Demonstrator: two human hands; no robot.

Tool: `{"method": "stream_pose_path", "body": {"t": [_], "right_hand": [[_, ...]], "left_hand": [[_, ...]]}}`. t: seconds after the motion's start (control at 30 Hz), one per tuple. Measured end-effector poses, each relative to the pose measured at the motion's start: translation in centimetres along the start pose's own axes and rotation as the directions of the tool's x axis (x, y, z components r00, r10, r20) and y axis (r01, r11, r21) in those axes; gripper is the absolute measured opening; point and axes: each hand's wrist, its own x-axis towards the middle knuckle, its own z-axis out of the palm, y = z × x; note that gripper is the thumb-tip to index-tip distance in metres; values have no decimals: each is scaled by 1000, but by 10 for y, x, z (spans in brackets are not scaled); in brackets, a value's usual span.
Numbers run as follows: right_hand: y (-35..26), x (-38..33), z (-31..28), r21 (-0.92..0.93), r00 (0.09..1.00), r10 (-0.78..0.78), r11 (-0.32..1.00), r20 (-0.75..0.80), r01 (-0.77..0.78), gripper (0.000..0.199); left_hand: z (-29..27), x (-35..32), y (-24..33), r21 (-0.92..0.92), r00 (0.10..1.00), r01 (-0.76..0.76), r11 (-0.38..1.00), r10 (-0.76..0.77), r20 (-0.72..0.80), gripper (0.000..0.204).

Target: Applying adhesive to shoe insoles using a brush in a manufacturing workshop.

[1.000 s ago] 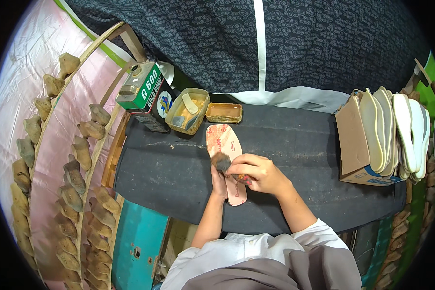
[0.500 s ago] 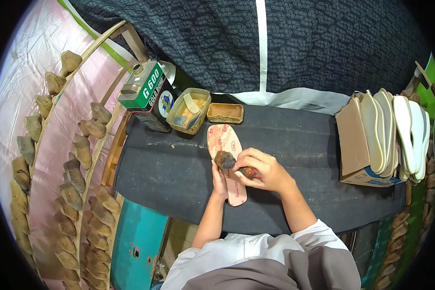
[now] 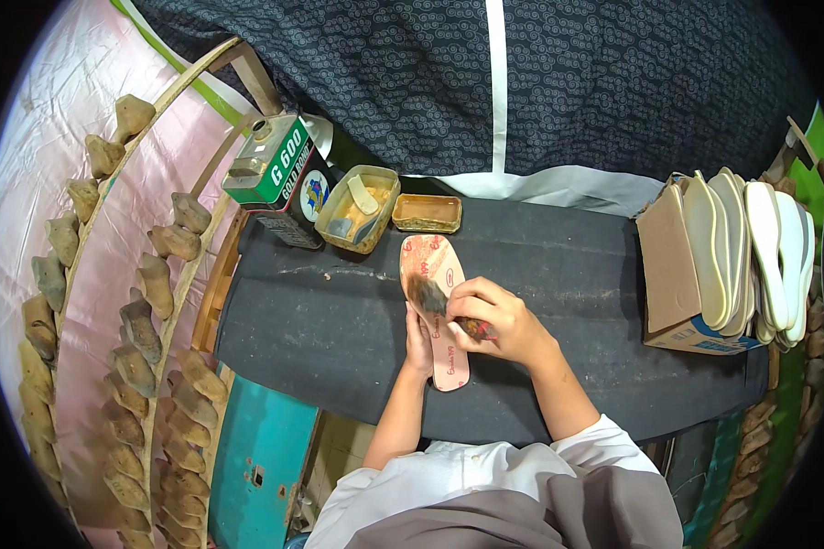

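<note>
A pale pink shoe insole (image 3: pixel 445 352) with red printing lies lengthwise in front of me, over the dark tabletop. My left hand (image 3: pixel 418 343) grips its left edge near the middle, the fingers partly hidden beneath it. In my right hand (image 3: pixel 499 320) is a brush (image 3: pixel 428 295), its handle pinched between thumb and fingers. The dark, blurred bristles rest over the upper half of the insole. Around and above them the surface looks more orange and wet than the lower end.
Beyond the insole stand a plastic tub (image 3: pixel 362 236) holding a pale scraper-like piece, a small shallow box (image 3: pixel 427 214) and a metal can (image 3: pixel 279 183). A cardboard box (image 3: pixel 670 265) of white soles (image 3: pixel 767 252) sits right. Shoe lasts (image 3: pixel 140 331) line racks at the left.
The brush head has shifted slightly and now looks blurred against the insole. The insole has moved a little to the right with my left hand.
</note>
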Motion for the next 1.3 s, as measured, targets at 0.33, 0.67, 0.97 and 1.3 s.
{"method": "stream_pose_path", "body": {"t": [0.33,0.67,0.97,1.3], "right_hand": [[4,1,4,-62,999,-42,997,-30,40,15],[8,0,-10,-178,990,-44,984,-136,19,18],[5,-2,2,-205,990,-127,972,-61,112,23],[8,-2,-6,-174,990,-69,984,-125,47,23]], "left_hand": [[1,-1,3,40,1000,-17,999,16,25,57],[10,-2,6,-8,998,24,1000,-24,-63,64],[-11,1,-4,-45,999,36,998,-37,-29,61],[8,0,7,-72,998,1,997,3,56,62]]}}
